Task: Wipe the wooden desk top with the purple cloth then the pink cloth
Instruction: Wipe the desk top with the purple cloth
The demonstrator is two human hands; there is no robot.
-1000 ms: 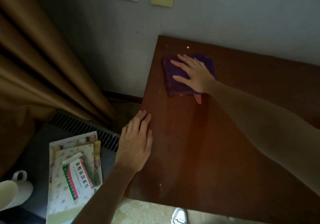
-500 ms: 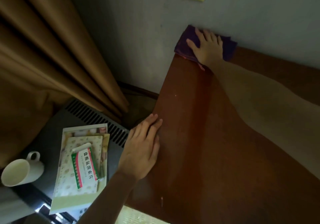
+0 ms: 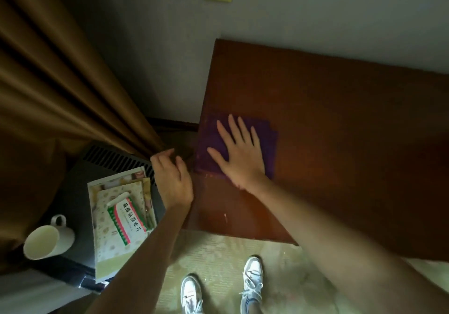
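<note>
Purple cloth [image 3: 268,141] lay at the counter's [image 3: 340,124] left edge under your flat, spread right hand [image 3: 239,156] (pressing, not gripping). Left hand [image 3: 173,180] was loosely curled, empty, w/ nothing held. Keep palm pressure even; overlap strokes.

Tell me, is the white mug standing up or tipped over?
Standing up. The white mug sits on its base on the dark surface, its round mouth facing up and handle at the side.
</note>
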